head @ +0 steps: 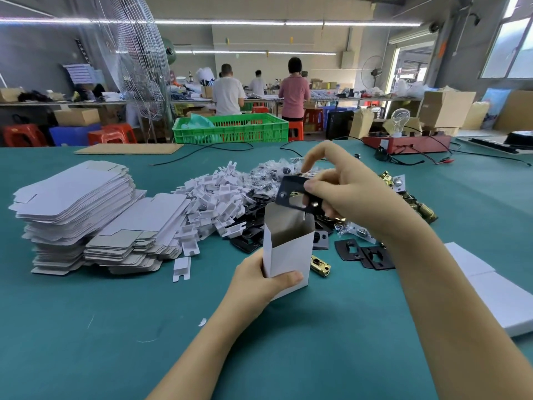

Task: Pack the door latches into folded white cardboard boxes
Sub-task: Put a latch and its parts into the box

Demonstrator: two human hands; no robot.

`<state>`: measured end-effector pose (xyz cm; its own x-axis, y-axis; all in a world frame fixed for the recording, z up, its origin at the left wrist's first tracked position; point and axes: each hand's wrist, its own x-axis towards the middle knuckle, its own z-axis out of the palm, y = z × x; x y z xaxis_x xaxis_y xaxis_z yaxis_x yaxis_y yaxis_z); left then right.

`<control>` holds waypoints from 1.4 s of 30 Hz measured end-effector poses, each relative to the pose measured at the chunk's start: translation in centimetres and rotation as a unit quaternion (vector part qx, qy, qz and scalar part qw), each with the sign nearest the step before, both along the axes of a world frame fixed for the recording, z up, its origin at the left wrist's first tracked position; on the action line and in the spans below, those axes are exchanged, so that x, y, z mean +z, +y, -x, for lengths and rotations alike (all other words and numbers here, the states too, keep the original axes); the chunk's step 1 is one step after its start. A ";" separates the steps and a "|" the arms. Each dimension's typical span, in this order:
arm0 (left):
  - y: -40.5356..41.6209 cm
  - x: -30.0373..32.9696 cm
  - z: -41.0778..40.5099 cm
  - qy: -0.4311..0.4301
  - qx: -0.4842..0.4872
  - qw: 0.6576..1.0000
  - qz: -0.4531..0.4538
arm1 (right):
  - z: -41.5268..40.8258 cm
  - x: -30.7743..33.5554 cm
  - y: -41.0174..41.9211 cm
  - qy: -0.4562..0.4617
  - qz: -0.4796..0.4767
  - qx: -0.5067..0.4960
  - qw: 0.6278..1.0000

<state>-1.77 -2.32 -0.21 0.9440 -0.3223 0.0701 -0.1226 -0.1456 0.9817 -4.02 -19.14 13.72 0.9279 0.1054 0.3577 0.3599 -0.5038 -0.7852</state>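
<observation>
While the open box (290,255) is taken as the landmark, the scene is read from left to right. Well to the left of the box, a tall stack of flat box blanks (73,209) is seen on the green table (115,327), with a lower stack leaning against it; many boxes are therefore judged still to be folded. Between those stacks and the box, a heap of white cardboard inserts (213,203) is piled, and one loose insert lies nearer the viewer. The box itself is held upright by the left hand (261,280), whose thumb is pressed across the front wall and whose fingers are curled behind; the top flap is open and nothing can be made out inside. Just above the box mouth, a black latch plate (297,194) with a brass part behind it is pinched by the right hand (340,192). The insertion is judged not yet done. To the right of the box, loose black plates (363,255) and brass latches (415,203) are left unpacked. At the far right, a few white finished boxes (496,298) appear to be laid.
</observation>
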 end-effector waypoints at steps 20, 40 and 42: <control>0.0 -0.2 -0.3 -0.007 -0.003 1.000 -0.010 | -0.1 0.3 -0.1 -0.030 -0.016 -0.030 0.999; -0.1 -0.3 -0.3 0.017 0.007 0.999 0.037 | -0.6 -1.1 3.8 0.210 -0.064 -0.046 0.974; -0.1 -0.2 -0.3 0.017 0.007 0.999 0.039 | -0.7 -1.4 4.4 0.235 -0.077 -0.050 0.968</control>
<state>-1.42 -2.39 -0.46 0.9506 -0.3043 0.0618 -0.0869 -0.0696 0.9938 -3.33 -14.72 12.31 0.9947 -0.0141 -0.1017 -0.0994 -0.3824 -0.9186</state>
